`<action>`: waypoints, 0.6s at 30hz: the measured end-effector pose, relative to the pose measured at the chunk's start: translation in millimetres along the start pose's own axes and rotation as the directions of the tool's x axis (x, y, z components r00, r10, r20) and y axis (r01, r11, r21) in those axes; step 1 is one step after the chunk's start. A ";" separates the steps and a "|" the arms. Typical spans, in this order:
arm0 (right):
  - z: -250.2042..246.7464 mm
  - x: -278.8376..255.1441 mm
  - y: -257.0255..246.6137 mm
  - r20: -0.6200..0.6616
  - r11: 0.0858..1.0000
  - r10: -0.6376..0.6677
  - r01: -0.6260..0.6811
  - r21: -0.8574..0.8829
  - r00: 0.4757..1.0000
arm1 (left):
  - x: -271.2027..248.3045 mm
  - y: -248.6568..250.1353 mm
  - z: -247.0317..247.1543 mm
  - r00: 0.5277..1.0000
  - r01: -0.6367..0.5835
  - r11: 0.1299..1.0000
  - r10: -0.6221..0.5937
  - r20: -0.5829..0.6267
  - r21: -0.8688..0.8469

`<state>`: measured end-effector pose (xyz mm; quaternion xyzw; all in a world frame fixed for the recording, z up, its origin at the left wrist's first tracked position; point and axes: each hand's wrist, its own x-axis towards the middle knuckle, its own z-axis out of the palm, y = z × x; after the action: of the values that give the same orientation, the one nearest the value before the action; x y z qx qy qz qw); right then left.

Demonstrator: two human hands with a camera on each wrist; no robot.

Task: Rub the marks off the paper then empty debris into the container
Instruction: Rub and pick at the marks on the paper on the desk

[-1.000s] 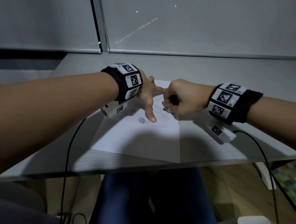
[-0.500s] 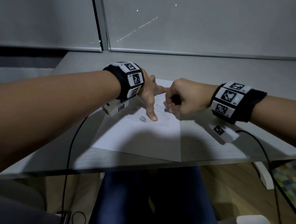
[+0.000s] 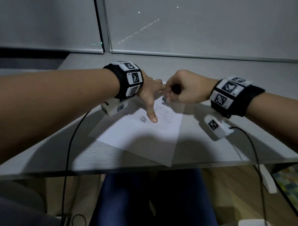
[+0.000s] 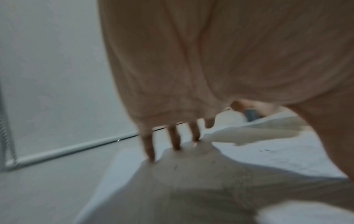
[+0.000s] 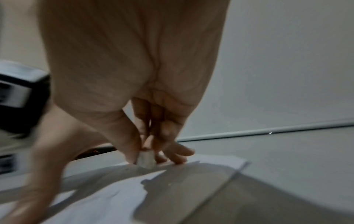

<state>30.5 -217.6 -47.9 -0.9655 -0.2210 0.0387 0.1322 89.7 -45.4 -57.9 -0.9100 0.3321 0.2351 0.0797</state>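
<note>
right hand point(image 3: 182, 90) pinches an eraser point(image 5: 146, 159) on the paper point(image 3: 144, 138) on the table point(image 3: 228, 146), left hand point(image 3: 148, 97) pressing it flat with straight fingers — faint marks remain, so rubbing unfinished, no container in view.

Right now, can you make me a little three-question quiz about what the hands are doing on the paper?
1. True or false: the left hand lies with straight fingers pressing the paper flat on the table.
2. Which hand pinches the small eraser?
A. the left hand
B. the right hand
C. neither hand
3. Fill in the missing word: the eraser's tip touches the ____.

Key:
1. True. The thumb and fingers are spread on the sheet.
2. B. In the right wrist view, its thumb and fingers pinch the eraser.
3. Paper. The eraser meets the sheet near its far edge.
</note>
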 end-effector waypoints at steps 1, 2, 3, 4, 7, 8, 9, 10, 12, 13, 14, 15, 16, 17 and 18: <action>-3.1 7.9 5.8 -0.027 0.999 0.033 -0.034 -0.027 0.999 | -1.0 -4.3 -0.5 0.999 -0.030 0.996 0.029 -0.018 -0.082; -4.2 13.4 10.6 -0.030 0.996 0.068 -0.069 -0.054 0.997 | -2.5 -7.9 -0.7 0.998 -0.057 0.988 0.051 -0.042 -0.144; -3.2 17.2 14.1 -0.011 0.993 0.094 -0.094 -0.071 0.996 | -4.7 -10.7 -1.3 0.996 -0.073 0.981 0.061 -0.069 -0.182; -0.4 19.5 16.0 0.014 0.991 0.110 -0.108 -0.079 0.994 | -7.0 -13.1 -0.9 0.994 -0.073 0.976 0.054 -0.098 -0.206; 6.4 16.5 19.8 0.023 0.984 0.132 -0.128 -0.123 0.991 | -20.1 -18.6 -7.3 0.984 -0.041 0.978 0.005 -0.176 -0.205; 8.0 14.4 21.8 0.016 0.978 0.140 -0.136 -0.157 0.990 | -26.1 -21.1 -9.1 0.978 -0.038 0.983 -0.001 -0.211 -0.179; 8.7 11.3 24.6 0.012 0.970 0.156 -0.151 -0.188 0.988 | -30.9 -23.6 -9.2 0.970 -0.042 0.988 0.004 -0.245 -0.149; 8.4 7.6 26.4 0.018 0.961 0.184 -0.176 -0.213 0.983 | -35.4 -25.0 -6.5 0.964 -0.043 0.993 0.012 -0.264 -0.110; 8.1 1.1 29.7 0.039 0.949 0.230 -0.215 -0.233 0.972 | -39.8 -23.8 5.1 0.972 -0.014 0.999 0.002 -0.237 -0.048; 7.4 -1.2 28.3 0.046 0.949 0.230 -0.213 -0.232 0.972 | -39.9 -21.9 12.8 0.978 -0.003 1.000 -0.003 -0.209 -0.028; 6.5 -2.0 25.7 0.048 0.957 0.206 -0.191 -0.217 0.977 | -39.4 -19.3 19.9 0.982 -0.006 1.000 0.003 -0.190 -0.017; 5.5 -1.7 22.1 0.040 0.972 0.162 -0.152 -0.178 0.986 | -38.1 -16.8 24.8 0.983 -0.016 1.000 0.013 -0.181 -0.013; 5.1 0.3 17.0 0.027 0.986 0.117 -0.113 -0.123 0.993 | -35.5 -15.8 27.6 0.984 -0.023 1.000 0.019 -0.178 -0.015; 5.6 3.6 12.0 0.006 0.995 0.078 -0.077 -0.070 0.997 | -32.2 -15.9 28.5 0.985 -0.025 0.999 0.020 -0.174 -0.028; 7.5 8.0 8.2 -0.019 0.998 0.058 -0.058 -0.033 0.998 | -29.1 -16.4 28.3 0.986 -0.026 0.999 0.019 -0.165 -0.045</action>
<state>40.1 -219.4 -57.5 -0.9739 -0.1922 0.0301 0.1171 70.1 -7.8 -68.9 -0.9242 0.3421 0.1676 0.0278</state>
